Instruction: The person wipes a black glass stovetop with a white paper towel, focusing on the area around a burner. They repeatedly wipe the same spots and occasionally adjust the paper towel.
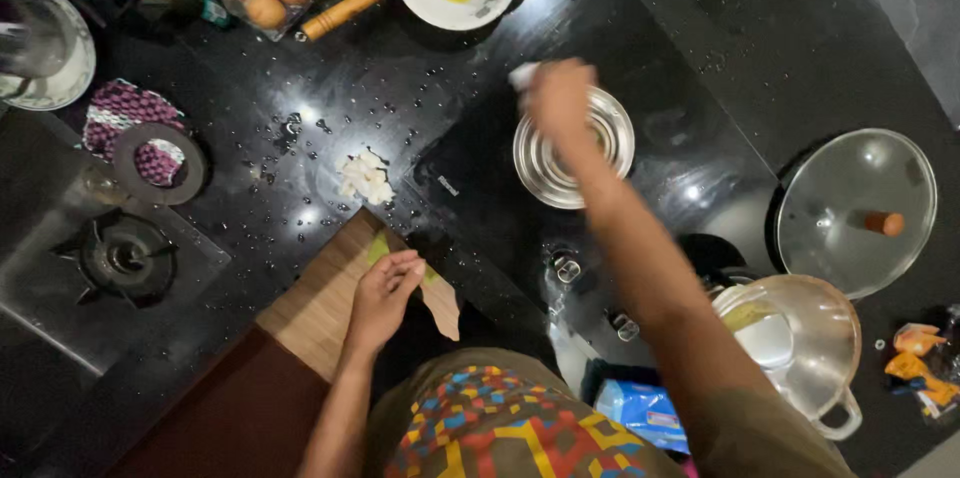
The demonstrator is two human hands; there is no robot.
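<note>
Right hand (558,98) is out at 12 o'clock over the small steel bowl (573,147). Its grip is pinched on a small white piece (523,75), blurred; can't tell what it is.

Left hand (385,290) rests at 9 o'clock of the torso on the wooden cutting board (322,300). Fingers are curled over a green scrap (379,247) at the board's far edge, touching it. I read that grip as loose, not clamped.

A pile of white chopped pieces (365,177) sits on the black worktop (300,88) at 10 o'clock of the bowl, just beyond the board.

Risks, my read:
- The worktop is beaded with water, so the bowl could skate if nudged.
- The piece could miss the rim, since the hand hangs off-centre toward the bowl's 11 o'clock.
- The right forearm crosses over the stove knobs (567,266); a dropped elbow could bump one.
- The steel pot (800,343) with glass lid sits at 4 o'clock, near the elbow.
</note>
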